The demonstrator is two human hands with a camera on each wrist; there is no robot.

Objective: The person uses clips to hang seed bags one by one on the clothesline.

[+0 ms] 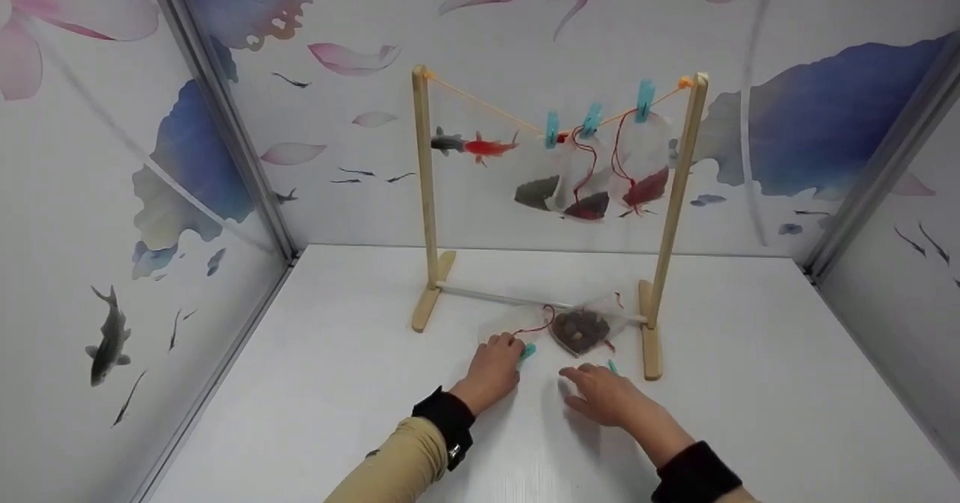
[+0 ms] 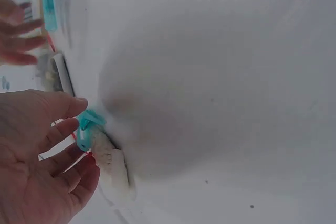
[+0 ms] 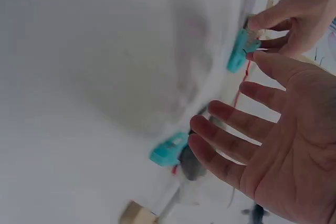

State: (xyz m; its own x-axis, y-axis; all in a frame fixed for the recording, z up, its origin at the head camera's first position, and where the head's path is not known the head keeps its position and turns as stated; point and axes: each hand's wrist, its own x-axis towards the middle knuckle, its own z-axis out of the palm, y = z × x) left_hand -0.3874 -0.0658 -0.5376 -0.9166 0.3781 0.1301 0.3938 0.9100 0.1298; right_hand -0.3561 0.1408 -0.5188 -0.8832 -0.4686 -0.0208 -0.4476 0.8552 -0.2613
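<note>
My left hand (image 1: 495,371) reaches down to a translucent pouch (image 2: 108,156) with a red cord, lying on the white table. Its thumb and fingers pinch a turquoise clothespin (image 2: 88,124) at the pouch; the exact contact is partly hidden. My right hand (image 1: 604,396) hovers palm-down to the right, its fingers spread and holding nothing. Just beyond it lies a second pouch (image 1: 581,330) with dark contents and a red cord. Beside my right fingertips another turquoise clothespin (image 3: 169,149) rests near that pouch, mostly hidden by the hand in the head view.
A wooden rack (image 1: 424,188) stands at the back, with an orange string (image 1: 480,103) between its posts and a white bar (image 1: 502,295) low down. Several pouches hang from turquoise clothespins (image 1: 645,100) on the string. Printed panels (image 1: 345,210) enclose the table.
</note>
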